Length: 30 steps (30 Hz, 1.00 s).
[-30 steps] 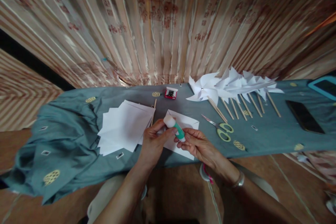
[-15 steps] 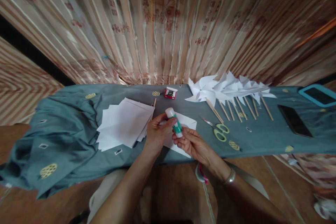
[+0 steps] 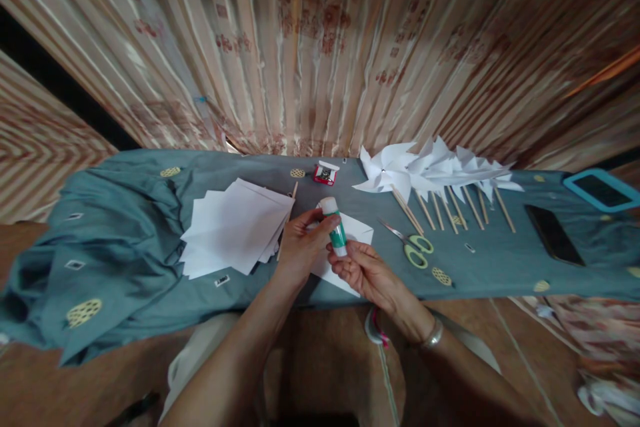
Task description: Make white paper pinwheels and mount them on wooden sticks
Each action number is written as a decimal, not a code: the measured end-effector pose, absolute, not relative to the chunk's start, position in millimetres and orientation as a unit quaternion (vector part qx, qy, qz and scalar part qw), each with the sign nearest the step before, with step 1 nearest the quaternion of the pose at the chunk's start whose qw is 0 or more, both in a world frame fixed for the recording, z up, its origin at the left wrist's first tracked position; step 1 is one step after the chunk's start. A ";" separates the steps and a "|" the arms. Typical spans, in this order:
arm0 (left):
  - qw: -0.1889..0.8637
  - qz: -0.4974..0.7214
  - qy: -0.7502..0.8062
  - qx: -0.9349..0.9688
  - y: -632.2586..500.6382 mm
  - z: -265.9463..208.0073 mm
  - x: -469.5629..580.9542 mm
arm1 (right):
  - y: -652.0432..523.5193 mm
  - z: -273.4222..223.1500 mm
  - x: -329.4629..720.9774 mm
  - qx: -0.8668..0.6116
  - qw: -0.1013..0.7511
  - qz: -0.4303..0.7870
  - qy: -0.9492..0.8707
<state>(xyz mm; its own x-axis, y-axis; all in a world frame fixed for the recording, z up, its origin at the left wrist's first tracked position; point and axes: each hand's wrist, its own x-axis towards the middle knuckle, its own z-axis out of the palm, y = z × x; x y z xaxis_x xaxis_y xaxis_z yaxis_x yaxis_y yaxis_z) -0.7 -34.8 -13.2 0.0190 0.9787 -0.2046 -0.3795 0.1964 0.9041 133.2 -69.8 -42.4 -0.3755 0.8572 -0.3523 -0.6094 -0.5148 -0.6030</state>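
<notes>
Both your left hand [image 3: 303,243] and your right hand [image 3: 367,273] are on the same glue stick [image 3: 337,235], with only a small space between them. Your left thumb presses across its green label, the left fingers bent in behind it; your right thumb and fingertips pinch its lower end, the remaining fingers curled loosely. You have the glue stick slightly tilted, white cap uppermost, above the creased paper [image 3: 360,230] on the worktop [image 3: 490,267]. Near your left hand are a stack of white sheets [image 3: 230,227] and a wooden stick [image 3: 295,191]; near your right are the scissors [image 3: 416,250], with paper pinwheels [image 3: 387,170] beyond them.
</notes>
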 end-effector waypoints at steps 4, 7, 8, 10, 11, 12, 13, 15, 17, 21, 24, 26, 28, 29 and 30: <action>0.632 0.535 0.449 0.335 -35.2 -13.6 -0.9 | -70.3 -43.3 133.7 -0.329 0.450 0.808 -0.192; 0.631 0.534 0.450 0.338 -35.6 -12.8 -0.9 | -70.7 -42.7 133.3 -0.331 0.450 0.807 -0.193; 0.628 0.532 0.453 0.341 -35.7 -12.6 -0.9 | -70.8 -42.3 133.1 -0.331 0.451 0.806 -0.193; 0.624 0.532 0.458 0.345 -35.8 -12.5 -1.1 | -70.9 -41.6 132.9 -0.329 0.451 0.807 -0.191; 0.623 0.532 0.458 0.346 -35.8 -12.7 -1.1 | -71.0 -41.4 132.9 -0.329 0.452 0.808 -0.188; 0.623 0.533 0.457 0.346 -35.7 -12.9 -1.2 | -71.1 -41.2 132.9 -0.328 0.451 0.809 -0.183; 0.623 0.533 0.457 0.346 -35.7 -13.3 -1.2 | -71.2 -41.1 132.9 -0.327 0.451 0.811 -0.180; 0.624 0.533 0.456 0.346 -35.5 -14.1 -1.3 | -71.4 -40.9 133.1 -0.325 0.454 0.811 -0.174; 0.627 0.530 0.454 0.348 -35.4 -15.0 -1.5 | -71.8 -40.6 133.2 -0.321 0.456 0.812 -0.172; 0.627 0.526 0.449 0.358 -35.1 -16.6 -2.2 | -72.7 -40.2 133.7 -0.317 0.455 0.813 -0.179; 0.626 0.526 0.442 0.368 -34.9 -16.9 -2.7 | -73.0 -40.6 134.3 -0.316 0.456 0.812 -0.185; 0.630 0.525 0.440 0.366 -35.1 -16.1 -3.1 | -72.8 -41.3 134.7 -0.319 0.457 0.809 -0.186; 0.635 0.523 0.437 0.364 -35.6 -14.5 -3.5 | -72.3 -42.0 135.1 -0.323 0.457 0.808 -0.185; 0.636 0.522 0.436 0.365 -35.9 -13.3 -3.8 | -71.9 -42.2 135.1 -0.324 0.457 0.808 -0.184; 0.636 0.522 0.433 0.368 -36.1 -12.1 -4.2 | -71.4 -42.4 135.2 -0.323 0.457 0.809 -0.182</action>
